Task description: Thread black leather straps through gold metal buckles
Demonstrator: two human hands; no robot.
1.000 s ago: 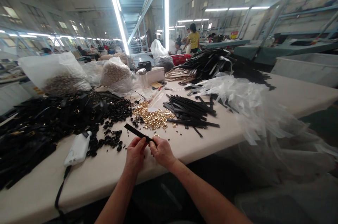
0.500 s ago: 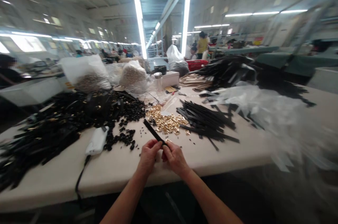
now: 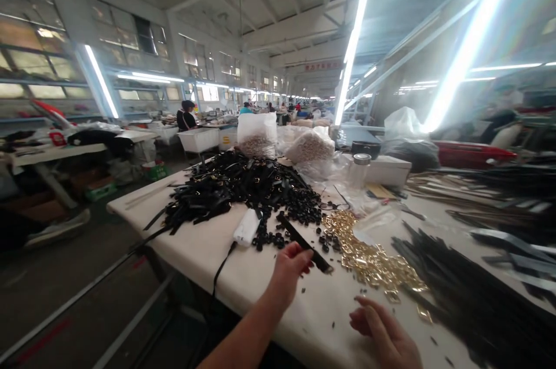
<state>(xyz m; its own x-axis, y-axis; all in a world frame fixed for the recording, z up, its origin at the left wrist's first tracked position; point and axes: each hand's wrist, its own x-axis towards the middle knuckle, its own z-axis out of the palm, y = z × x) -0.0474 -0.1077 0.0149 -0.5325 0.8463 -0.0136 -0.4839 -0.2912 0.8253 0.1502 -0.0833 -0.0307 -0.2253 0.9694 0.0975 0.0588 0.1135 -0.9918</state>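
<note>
My left hand (image 3: 290, 269) pinches a narrow black strap (image 3: 305, 244) and holds it over the table, close to a scatter of small black loops (image 3: 299, 212). My right hand (image 3: 384, 334) hovers low at the table's near edge with fingers loosely apart and nothing in it. Just beyond it lies a heap of gold buckles (image 3: 369, 256). A large pile of finished black straps (image 3: 226, 186) covers the left part of the white table (image 3: 204, 247).
A white device (image 3: 247, 226) with a black cord lies by the loops. Loose black strips (image 3: 469, 288) spread on the right. Clear bags of parts (image 3: 257, 136), a jar (image 3: 359, 169) and a white box (image 3: 387, 171) stand at the back. A person (image 3: 186, 115) works at a far table.
The view has swung left. My right hand has let go of the strap and dropped toward the table's edge; my left hand alone now holds the strap, moved out over the loops.
</note>
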